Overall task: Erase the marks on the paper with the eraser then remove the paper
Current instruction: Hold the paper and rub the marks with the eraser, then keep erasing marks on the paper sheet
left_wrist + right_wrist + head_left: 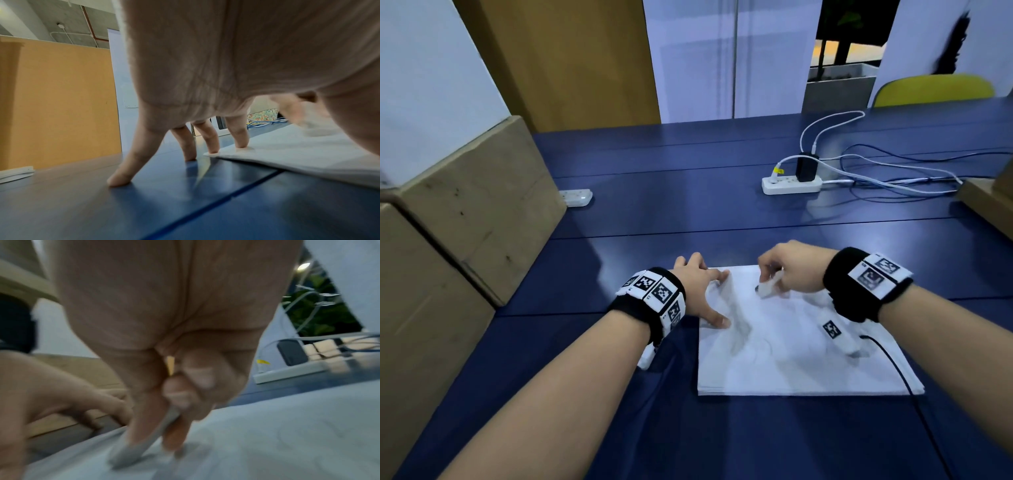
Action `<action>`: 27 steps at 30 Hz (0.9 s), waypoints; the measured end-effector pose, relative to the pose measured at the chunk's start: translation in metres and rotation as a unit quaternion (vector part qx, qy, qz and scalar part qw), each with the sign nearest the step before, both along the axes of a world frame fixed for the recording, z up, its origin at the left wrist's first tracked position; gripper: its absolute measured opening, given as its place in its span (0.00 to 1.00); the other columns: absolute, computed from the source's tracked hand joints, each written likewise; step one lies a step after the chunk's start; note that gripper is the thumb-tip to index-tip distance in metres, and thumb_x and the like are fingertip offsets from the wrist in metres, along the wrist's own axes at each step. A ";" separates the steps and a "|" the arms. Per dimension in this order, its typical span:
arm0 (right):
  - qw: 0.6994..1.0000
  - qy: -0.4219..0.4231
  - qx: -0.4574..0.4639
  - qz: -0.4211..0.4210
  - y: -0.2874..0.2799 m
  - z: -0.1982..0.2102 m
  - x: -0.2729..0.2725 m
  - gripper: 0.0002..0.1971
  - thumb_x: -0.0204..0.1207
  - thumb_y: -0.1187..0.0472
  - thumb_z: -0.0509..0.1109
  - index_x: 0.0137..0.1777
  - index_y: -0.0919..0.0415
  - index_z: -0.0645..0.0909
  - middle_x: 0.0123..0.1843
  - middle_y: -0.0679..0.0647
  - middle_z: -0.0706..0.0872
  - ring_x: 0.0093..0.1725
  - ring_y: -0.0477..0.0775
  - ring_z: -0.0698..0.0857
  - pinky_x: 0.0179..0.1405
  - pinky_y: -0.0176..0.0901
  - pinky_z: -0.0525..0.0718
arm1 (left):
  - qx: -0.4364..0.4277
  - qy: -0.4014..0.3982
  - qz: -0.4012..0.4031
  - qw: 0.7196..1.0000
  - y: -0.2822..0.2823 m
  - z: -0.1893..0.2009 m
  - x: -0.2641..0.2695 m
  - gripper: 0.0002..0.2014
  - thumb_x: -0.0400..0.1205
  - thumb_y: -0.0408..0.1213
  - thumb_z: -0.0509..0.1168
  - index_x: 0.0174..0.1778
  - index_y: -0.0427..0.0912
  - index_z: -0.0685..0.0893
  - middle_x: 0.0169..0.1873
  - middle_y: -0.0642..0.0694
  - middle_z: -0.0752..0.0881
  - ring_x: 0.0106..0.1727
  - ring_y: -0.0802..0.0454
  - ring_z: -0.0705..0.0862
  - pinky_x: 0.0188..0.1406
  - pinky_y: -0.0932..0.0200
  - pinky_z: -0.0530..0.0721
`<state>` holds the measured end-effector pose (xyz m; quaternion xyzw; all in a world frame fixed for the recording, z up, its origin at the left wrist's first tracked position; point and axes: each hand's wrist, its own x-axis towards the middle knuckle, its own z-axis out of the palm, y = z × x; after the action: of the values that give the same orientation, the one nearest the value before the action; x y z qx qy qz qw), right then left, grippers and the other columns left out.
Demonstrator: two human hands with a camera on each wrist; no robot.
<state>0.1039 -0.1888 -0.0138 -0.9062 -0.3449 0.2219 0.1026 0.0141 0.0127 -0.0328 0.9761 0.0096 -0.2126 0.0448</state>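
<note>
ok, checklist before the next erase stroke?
1. Eraser gripped by right hand: ok.
2. Eraser tip touching paper: ok, per the right wrist view.
3. Left hand pinning paper: ok, thumb and two fingertips on its left edge, other fingers on the table.
4. Marks left to erase: not ok, faint lines show mid-sheet.
5. Paper flat: cannot tell, edge looks slightly lifted in the left wrist view.
</note>
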 end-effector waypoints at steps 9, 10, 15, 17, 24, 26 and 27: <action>1.000 0.005 -0.013 -0.001 -0.003 -0.003 -0.024 0.07 0.60 0.49 0.66 0.37 0.46 0.79 0.39 0.45 0.85 0.48 0.57 0.84 0.49 0.51 0.87 | -0.007 -0.013 -0.024 1.000 0.005 -0.002 -0.018 0.52 0.68 0.70 0.69 0.84 0.60 0.52 0.77 0.51 0.59 0.77 0.46 0.59 0.68 0.40 0.74; 1.000 0.005 -0.011 -0.004 -0.004 -0.002 -0.026 0.09 0.59 0.48 0.64 0.38 0.46 0.79 0.39 0.46 0.85 0.49 0.59 0.85 0.50 0.51 0.87 | -0.006 -0.007 -0.029 1.000 0.008 -0.004 -0.025 0.54 0.67 0.72 0.69 0.85 0.60 0.49 0.81 0.54 0.54 0.80 0.47 0.54 0.71 0.34 0.70; 1.000 -0.010 0.001 -0.012 -0.006 -0.004 -0.033 0.05 0.70 0.52 0.67 0.45 0.47 0.81 0.38 0.43 0.81 0.48 0.59 0.85 0.42 0.44 0.80 | 0.016 0.016 -0.044 0.999 0.015 -0.007 -0.061 0.59 0.63 0.75 0.68 0.83 0.66 0.40 0.83 0.55 0.32 0.84 0.51 0.34 0.71 0.16 0.52; 1.000 -0.021 -0.004 -0.016 -0.006 -0.002 -0.037 0.06 0.74 0.55 0.68 0.50 0.51 0.82 0.38 0.44 0.81 0.47 0.58 0.84 0.42 0.43 0.79 | 0.028 0.022 -0.046 0.998 0.013 -0.005 -0.068 0.57 0.64 0.76 0.67 0.83 0.67 0.40 0.83 0.53 0.31 0.84 0.49 0.31 0.71 0.15 0.49; 0.996 0.049 0.067 0.037 0.008 -0.001 -0.078 0.07 0.75 0.62 0.71 0.51 0.52 0.82 0.38 0.49 0.88 0.27 0.52 0.85 0.26 0.45 0.87 | 0.033 0.047 -0.022 0.998 0.014 -0.005 -0.067 0.58 0.61 0.78 0.67 0.80 0.72 0.37 0.84 0.53 0.33 0.84 0.41 0.33 0.69 0.18 0.57; 0.996 0.057 0.046 0.053 0.018 -0.003 -0.086 0.07 0.75 0.59 0.72 0.52 0.52 0.81 0.38 0.50 0.87 0.29 0.59 0.87 0.24 0.46 0.88 | 0.032 0.046 -0.019 0.998 0.015 -0.007 -0.067 0.59 0.60 0.78 0.68 0.80 0.73 0.38 0.84 0.53 0.33 0.84 0.41 0.34 0.71 0.20 0.60; 0.997 0.052 0.037 0.050 0.023 -0.004 -0.085 0.07 0.76 0.58 0.72 0.52 0.52 0.81 0.40 0.51 0.87 0.30 0.62 0.88 0.22 0.47 0.87 | 0.031 0.044 -0.019 0.998 0.015 -0.007 -0.067 0.59 0.60 0.77 0.68 0.80 0.72 0.38 0.84 0.53 0.34 0.84 0.41 0.35 0.72 0.22 0.61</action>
<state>0.0189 -0.1661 -0.0176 -0.8708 -0.3919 0.2605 0.1425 -0.0528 0.0273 -0.0396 0.9668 -0.0002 -0.2555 0.0099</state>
